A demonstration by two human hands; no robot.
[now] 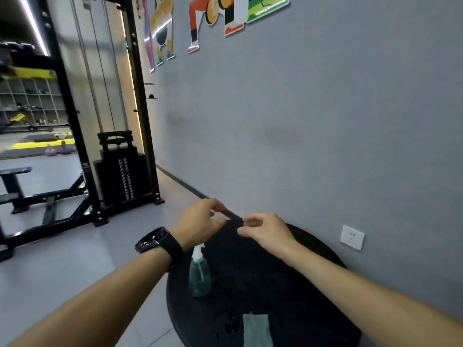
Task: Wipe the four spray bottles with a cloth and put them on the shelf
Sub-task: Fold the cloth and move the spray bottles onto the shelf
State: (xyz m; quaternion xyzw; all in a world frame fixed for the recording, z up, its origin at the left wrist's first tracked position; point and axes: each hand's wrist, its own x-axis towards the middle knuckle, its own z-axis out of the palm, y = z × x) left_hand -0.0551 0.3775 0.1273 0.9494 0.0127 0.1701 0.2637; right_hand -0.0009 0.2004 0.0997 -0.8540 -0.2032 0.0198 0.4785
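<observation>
Both hands hover together over the far edge of the round black desk (pixel 325 329), fingers loosely curled. The left hand (pixel 200 221) and right hand (pixel 265 229) may be pinching a dark cloth between them, but black on black makes that impossible to tell. One teal spray bottle (pixel 199 276) stands upright on the desk's left side, below and nearer than the left hand, which is nearer to it. A folded pale green cloth (pixel 256 330) lies at the near edge. No shelf or other bottles show.
</observation>
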